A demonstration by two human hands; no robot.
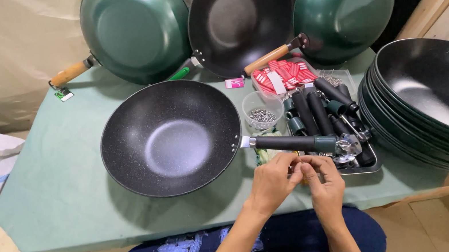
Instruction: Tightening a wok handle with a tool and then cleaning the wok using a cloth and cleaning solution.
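Fingers of the left hand (272, 182) and right hand (323, 179) meet, pinched together at the tips; what they grip is too small to tell. Just beyond lies the black handle (290, 143) of a black wok (171, 137) on the green worktop (59, 188), beside a tray (377, 162) of handles and a cup of screws (262, 110).

Seen from above, a worker's two bare forearms come up from the near edge of the picture, no sleeves covering them up to the elbows. The left hand (271, 182) and right hand (323, 183) wear no gloves, rings or watch. Below them show dark navy trousers (286, 245), marked on the left thigh with a pale blue-and-white printed or embroidered pattern (185, 248).
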